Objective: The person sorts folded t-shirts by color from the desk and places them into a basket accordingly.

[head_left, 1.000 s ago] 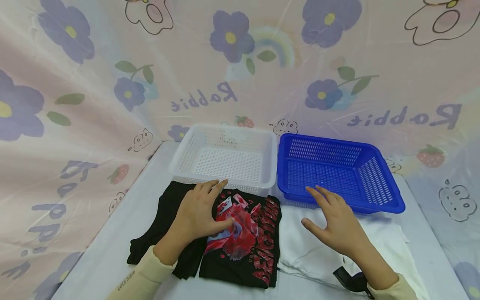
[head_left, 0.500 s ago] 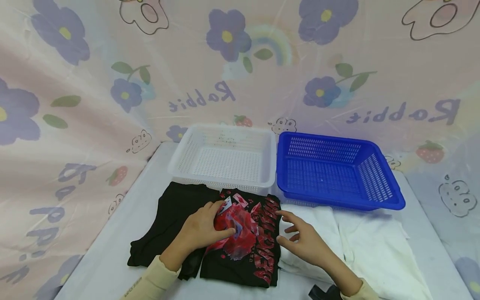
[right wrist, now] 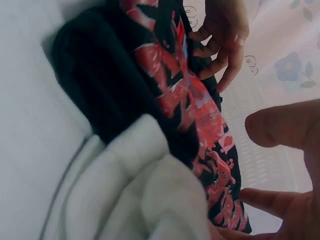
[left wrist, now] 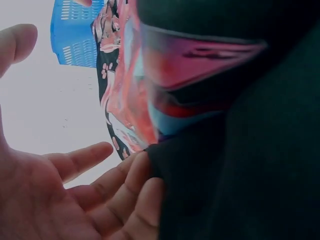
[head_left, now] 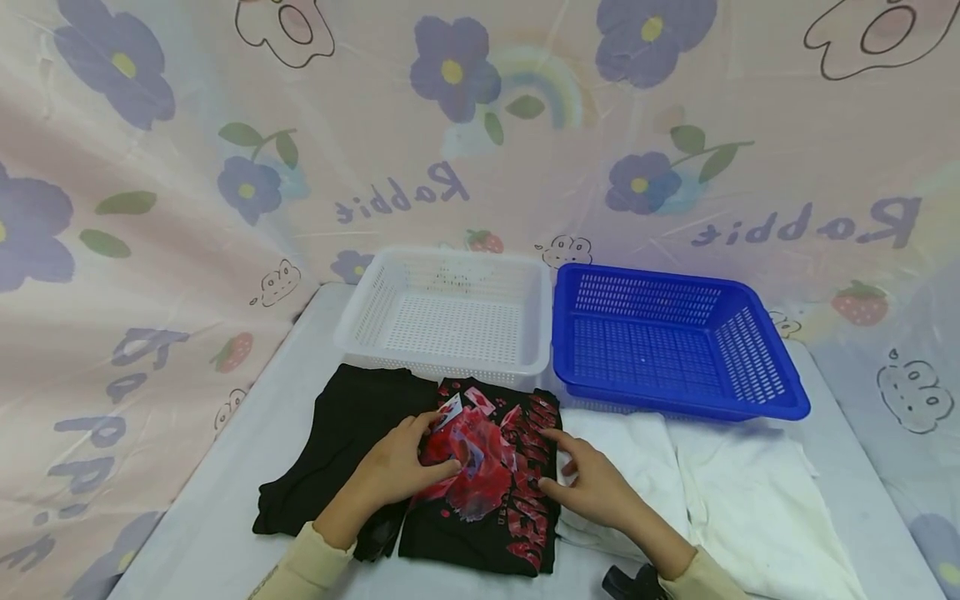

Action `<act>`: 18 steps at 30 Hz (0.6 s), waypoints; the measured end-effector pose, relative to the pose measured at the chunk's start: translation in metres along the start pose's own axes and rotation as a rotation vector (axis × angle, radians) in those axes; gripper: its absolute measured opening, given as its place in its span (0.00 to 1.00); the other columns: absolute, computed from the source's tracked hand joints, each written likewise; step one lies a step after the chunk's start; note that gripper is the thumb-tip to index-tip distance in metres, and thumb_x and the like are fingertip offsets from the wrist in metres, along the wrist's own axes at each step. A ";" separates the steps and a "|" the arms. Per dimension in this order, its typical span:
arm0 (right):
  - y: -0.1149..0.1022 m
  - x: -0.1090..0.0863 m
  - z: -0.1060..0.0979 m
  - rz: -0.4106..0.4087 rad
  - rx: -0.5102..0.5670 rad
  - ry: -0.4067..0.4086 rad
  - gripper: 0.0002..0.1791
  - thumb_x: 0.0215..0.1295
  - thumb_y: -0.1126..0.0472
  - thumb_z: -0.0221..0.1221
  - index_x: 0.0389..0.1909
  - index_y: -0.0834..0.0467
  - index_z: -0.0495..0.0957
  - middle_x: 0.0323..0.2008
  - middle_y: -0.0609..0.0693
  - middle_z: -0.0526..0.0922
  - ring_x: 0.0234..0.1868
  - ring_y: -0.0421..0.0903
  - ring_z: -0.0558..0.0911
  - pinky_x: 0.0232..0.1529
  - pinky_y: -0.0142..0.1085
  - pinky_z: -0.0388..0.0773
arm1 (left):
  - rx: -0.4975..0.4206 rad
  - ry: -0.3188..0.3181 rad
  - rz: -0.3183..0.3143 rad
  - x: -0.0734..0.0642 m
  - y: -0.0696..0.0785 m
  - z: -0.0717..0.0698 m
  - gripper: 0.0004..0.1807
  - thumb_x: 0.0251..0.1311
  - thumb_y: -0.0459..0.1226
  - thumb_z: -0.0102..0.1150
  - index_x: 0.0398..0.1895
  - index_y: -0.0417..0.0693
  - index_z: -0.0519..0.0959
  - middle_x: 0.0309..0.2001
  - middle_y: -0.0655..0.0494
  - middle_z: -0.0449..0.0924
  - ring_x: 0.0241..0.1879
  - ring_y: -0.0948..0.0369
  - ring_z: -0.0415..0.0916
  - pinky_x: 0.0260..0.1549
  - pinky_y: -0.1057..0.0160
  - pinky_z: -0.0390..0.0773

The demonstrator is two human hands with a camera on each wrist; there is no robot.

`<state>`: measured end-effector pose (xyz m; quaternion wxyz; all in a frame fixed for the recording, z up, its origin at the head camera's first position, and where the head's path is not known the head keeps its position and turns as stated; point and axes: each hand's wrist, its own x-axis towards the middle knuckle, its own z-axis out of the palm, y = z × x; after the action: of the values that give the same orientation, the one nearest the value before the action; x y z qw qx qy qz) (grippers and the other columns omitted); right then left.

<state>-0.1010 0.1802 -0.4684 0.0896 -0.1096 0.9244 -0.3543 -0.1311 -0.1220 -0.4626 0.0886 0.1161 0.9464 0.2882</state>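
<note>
A folded black T-shirt with a red print (head_left: 480, 475) lies in the middle, between my two hands. My left hand (head_left: 393, 462) is at its left edge; in the left wrist view its fingertips (left wrist: 142, 167) touch black cloth and the thumb stands apart. At the shirt's right edge is my right hand (head_left: 596, 487), with a gap between thumb (right wrist: 265, 130) and fingers. Left of the printed shirt lies a second folded black garment (head_left: 360, 425), partly behind my left hand. Folded white garments (head_left: 750, 492) lie on the right, partly under my right hand and forearm.
A white perforated basket (head_left: 442, 358) stands behind the black garments, with a blue perforated basket (head_left: 675, 400) to its right. A white cloth (head_left: 202, 517) covers the table. A patterned curtain (head_left: 525, 192) hangs behind and at the left.
My right hand has come left from over the white garments to the printed shirt's right edge. My left hand has moved down slightly along the left edge. The garments look unmoved.
</note>
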 end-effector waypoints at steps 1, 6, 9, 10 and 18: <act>0.000 0.001 0.001 -0.003 -0.011 0.000 0.38 0.55 0.48 0.67 0.68 0.50 0.66 0.52 0.57 0.78 0.35 0.40 0.76 0.29 0.31 0.72 | 0.000 0.000 0.001 0.000 0.000 0.001 0.46 0.48 0.63 0.64 0.69 0.53 0.65 0.56 0.53 0.75 0.52 0.56 0.74 0.49 0.48 0.76; -0.002 0.006 0.004 -0.014 -0.062 -0.028 0.40 0.54 0.48 0.67 0.68 0.52 0.66 0.38 0.49 0.77 0.34 0.41 0.73 0.29 0.34 0.68 | 0.018 0.010 0.016 0.004 -0.001 0.004 0.45 0.49 0.64 0.63 0.68 0.52 0.67 0.57 0.53 0.74 0.54 0.55 0.74 0.49 0.48 0.76; -0.005 0.008 0.006 -0.019 -0.084 -0.035 0.41 0.53 0.49 0.67 0.68 0.53 0.66 0.38 0.48 0.78 0.36 0.41 0.73 0.33 0.36 0.70 | 0.023 0.007 0.019 0.006 -0.001 0.007 0.45 0.49 0.64 0.62 0.68 0.52 0.67 0.57 0.52 0.75 0.54 0.55 0.74 0.49 0.48 0.76; -0.006 0.009 0.006 -0.021 -0.084 -0.033 0.41 0.53 0.49 0.68 0.68 0.53 0.66 0.39 0.49 0.78 0.37 0.42 0.74 0.35 0.38 0.71 | 0.024 0.006 0.014 0.007 -0.001 0.007 0.45 0.49 0.64 0.62 0.68 0.52 0.67 0.57 0.52 0.75 0.54 0.54 0.73 0.50 0.47 0.76; -0.007 0.006 0.008 -0.083 -0.127 -0.048 0.42 0.52 0.50 0.68 0.69 0.57 0.65 0.55 0.64 0.77 0.55 0.62 0.76 0.51 0.58 0.74 | 0.045 0.031 -0.047 0.006 0.003 0.010 0.48 0.47 0.63 0.65 0.67 0.46 0.66 0.53 0.47 0.76 0.53 0.50 0.73 0.50 0.46 0.76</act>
<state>-0.1038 0.1683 -0.4702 0.0899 -0.1619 0.9372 -0.2956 -0.1340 -0.1122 -0.4696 0.0780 0.0912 0.9563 0.2667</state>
